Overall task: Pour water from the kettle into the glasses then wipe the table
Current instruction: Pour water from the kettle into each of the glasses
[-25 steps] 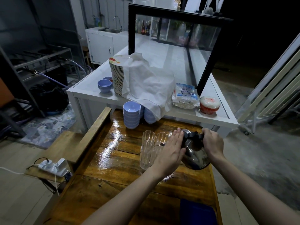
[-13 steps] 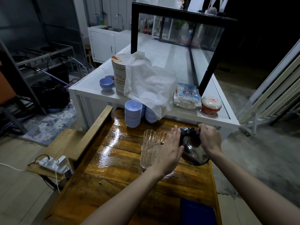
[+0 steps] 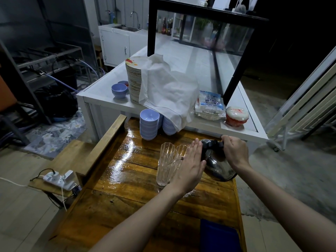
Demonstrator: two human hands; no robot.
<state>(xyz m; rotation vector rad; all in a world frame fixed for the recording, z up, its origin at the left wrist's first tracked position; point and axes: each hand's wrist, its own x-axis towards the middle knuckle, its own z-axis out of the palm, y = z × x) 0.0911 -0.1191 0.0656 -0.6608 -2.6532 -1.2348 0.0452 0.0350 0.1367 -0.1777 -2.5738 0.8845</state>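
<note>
A shiny dark metal kettle (image 3: 219, 166) is tilted to the left above the wooden table (image 3: 127, 179). My right hand (image 3: 234, 151) grips its black handle from the top. My left hand (image 3: 190, 164) lies flat, fingers straight, against the kettle's lid side. Two tall clear ribbed glasses (image 3: 166, 164) stand close together just left of the kettle, the farther one partly hidden by my left hand. The spout is hidden behind that hand. A thin stream shows near the glasses' rims.
Stacks of lilac bowls (image 3: 149, 124) stand at the table's far end. A white counter (image 3: 101, 95) behind holds stacked plates under a white cloth (image 3: 169, 91), a bag and a red-lidded tub (image 3: 236, 116). A blue cloth (image 3: 218, 237) lies at the near right. A power strip (image 3: 58, 178) sits left.
The kettle has stayed tilted toward the glasses. My left hand has flattened against the kettle's lid side, and my view has shifted a little.
</note>
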